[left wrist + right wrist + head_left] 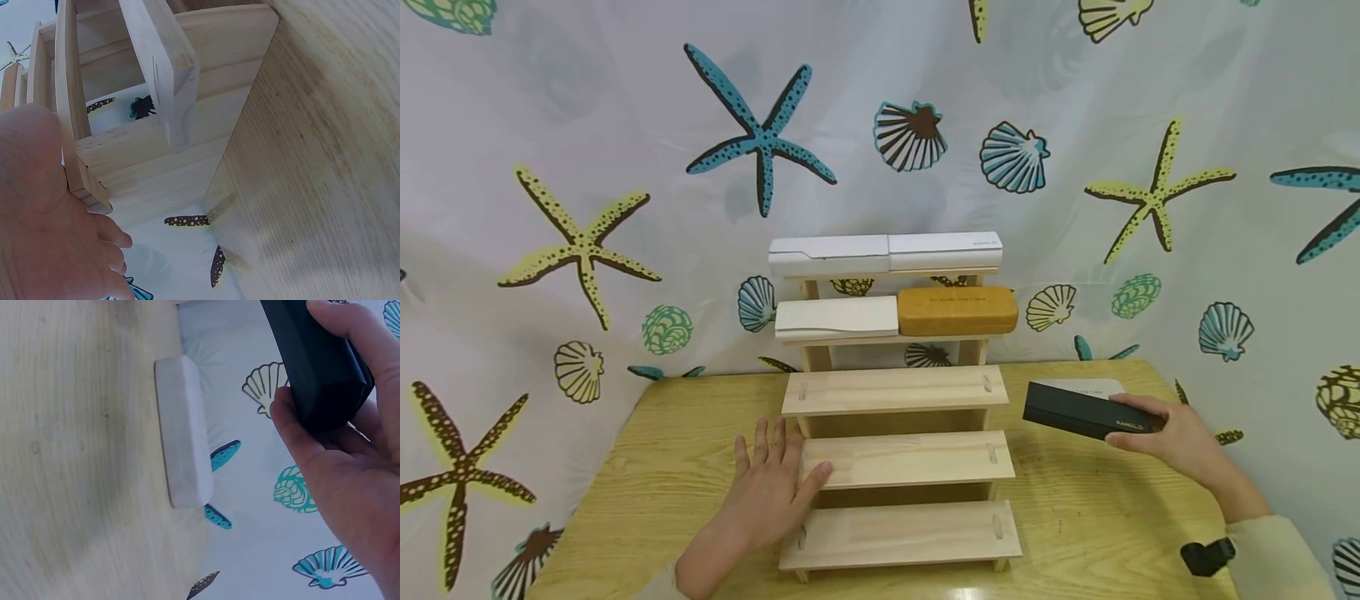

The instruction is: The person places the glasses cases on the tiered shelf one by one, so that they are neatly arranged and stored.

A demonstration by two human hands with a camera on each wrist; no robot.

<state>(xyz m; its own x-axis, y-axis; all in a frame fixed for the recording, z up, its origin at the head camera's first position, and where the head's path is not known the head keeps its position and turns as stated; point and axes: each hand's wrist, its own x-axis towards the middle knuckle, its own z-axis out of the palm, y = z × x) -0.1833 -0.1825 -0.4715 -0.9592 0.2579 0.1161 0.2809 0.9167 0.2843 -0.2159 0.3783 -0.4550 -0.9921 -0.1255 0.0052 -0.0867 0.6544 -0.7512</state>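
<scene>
Right hand [1176,437] pinches the black case [1075,410], apparently mid-carry! Left hand [763,492] spread; placing likely needs the rack [895,390], left of the pinching fingers.

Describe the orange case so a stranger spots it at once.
Find the stepped wooden rack on the table. On its second shelf from the top, look right, beside a white case. The orange case is the only one on the rack that is not white.

Soft light, faint shadows, hazy wrist views
</scene>
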